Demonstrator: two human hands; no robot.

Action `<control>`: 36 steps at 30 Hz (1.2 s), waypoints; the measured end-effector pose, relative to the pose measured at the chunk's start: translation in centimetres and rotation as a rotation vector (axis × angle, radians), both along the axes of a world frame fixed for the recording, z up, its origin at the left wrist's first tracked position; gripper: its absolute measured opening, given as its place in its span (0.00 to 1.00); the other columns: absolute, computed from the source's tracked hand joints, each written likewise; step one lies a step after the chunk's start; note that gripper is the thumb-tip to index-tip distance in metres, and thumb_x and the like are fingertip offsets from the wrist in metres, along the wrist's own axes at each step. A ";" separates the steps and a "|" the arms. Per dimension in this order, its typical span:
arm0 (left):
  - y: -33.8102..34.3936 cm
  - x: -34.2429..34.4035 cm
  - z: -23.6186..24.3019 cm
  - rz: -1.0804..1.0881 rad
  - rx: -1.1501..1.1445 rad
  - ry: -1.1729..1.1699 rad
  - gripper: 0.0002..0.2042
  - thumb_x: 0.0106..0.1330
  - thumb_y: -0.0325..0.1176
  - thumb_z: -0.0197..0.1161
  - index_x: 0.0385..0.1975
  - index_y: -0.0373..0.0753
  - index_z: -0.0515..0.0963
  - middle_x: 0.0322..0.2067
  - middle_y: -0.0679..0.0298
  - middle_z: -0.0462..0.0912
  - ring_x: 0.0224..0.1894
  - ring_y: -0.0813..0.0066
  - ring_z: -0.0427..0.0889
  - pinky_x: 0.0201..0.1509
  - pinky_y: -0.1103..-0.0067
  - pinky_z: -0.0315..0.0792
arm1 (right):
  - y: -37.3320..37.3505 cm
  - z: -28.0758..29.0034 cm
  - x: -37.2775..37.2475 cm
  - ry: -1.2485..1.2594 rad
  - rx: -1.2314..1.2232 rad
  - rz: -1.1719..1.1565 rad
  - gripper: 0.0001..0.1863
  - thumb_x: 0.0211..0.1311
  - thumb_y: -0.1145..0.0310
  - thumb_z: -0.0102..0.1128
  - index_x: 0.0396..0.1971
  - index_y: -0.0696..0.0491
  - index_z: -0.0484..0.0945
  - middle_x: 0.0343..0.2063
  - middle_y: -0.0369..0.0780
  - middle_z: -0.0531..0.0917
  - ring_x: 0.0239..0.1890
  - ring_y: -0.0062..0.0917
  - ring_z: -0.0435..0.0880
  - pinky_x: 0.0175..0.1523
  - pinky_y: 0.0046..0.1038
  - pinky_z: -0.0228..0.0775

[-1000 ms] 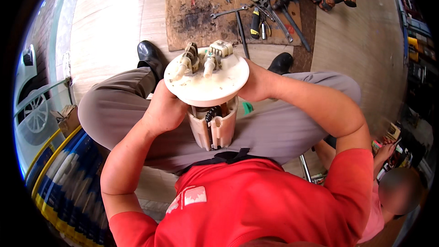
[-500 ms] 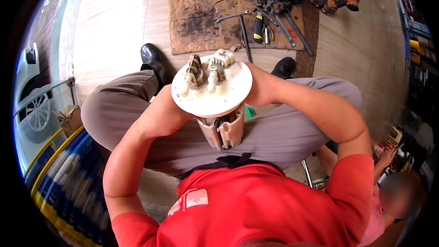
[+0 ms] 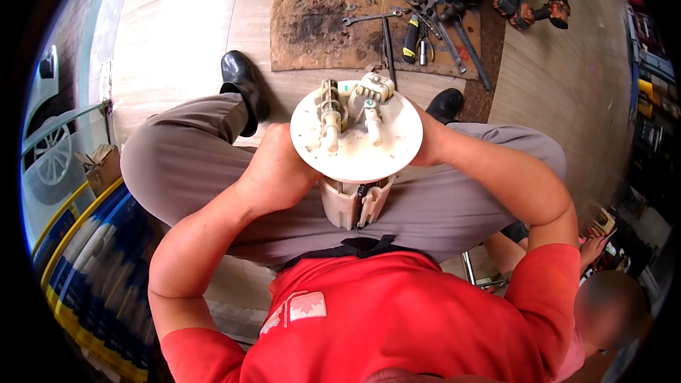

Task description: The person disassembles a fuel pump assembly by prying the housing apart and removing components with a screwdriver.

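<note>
Between my knees I hold a fuel pump module (image 3: 357, 159), its round off-white flange tilted toward me. Two pipe stubs and a connector block stand on top of the flange, and the pale cylindrical body hangs below it, with a dark spring or cable at its front. My left hand (image 3: 282, 170) is closed at the flange's left side. At its right side is my right hand (image 3: 431, 140), closed too, its fingers mostly behind the flange. Both hands' fingertips are hidden by the module.
Ahead on the floor lies a stained cardboard sheet (image 3: 312, 28) with a wrench (image 3: 372, 18), a yellow-black knife (image 3: 411, 39), pliers and bars. A cordless drill (image 3: 552, 8) lies beyond its right edge. A blue-yellow rack (image 3: 106, 276) stands left; another person (image 3: 567, 354) is at lower right.
The module has shifted a little to the right in the picture, and its flange has turned slightly. Both hands stay on it.
</note>
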State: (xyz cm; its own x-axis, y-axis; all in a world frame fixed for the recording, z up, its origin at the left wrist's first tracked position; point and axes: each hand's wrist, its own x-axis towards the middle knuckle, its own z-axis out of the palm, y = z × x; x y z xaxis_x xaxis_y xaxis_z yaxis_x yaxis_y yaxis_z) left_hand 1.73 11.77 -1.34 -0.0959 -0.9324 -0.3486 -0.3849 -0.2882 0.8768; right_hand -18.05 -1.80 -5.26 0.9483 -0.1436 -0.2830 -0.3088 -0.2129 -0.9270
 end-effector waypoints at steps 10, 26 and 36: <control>-0.7 0.3 1.0 0.228 -0.009 0.293 0.11 0.55 0.19 0.63 0.39 0.33 0.80 0.37 0.55 0.85 0.40 0.67 0.84 0.45 0.75 0.75 | -2.0 2.6 0.2 -0.069 0.217 -0.207 0.24 0.44 0.74 0.71 0.46 0.58 0.77 0.42 0.43 0.83 0.45 0.25 0.81 0.53 0.28 0.73; -0.2 0.2 -1.3 0.378 0.611 0.739 0.33 0.73 0.57 0.42 0.60 0.29 0.63 0.45 0.49 0.78 0.49 0.61 0.79 0.44 0.68 0.79 | -4.7 3.2 -4.0 0.055 1.132 -0.678 0.31 0.61 0.57 0.57 0.59 0.61 0.66 0.52 0.48 0.77 0.50 0.36 0.81 0.56 0.36 0.75; -0.6 -0.3 -0.7 0.569 0.350 0.938 0.30 0.75 0.50 0.44 0.69 0.38 0.51 0.60 0.55 0.68 0.56 0.61 0.76 0.50 0.61 0.78 | -4.2 6.0 -0.9 -0.461 0.145 -0.456 0.26 0.51 0.73 0.69 0.49 0.58 0.69 0.50 0.52 0.77 0.40 0.22 0.76 0.47 0.25 0.72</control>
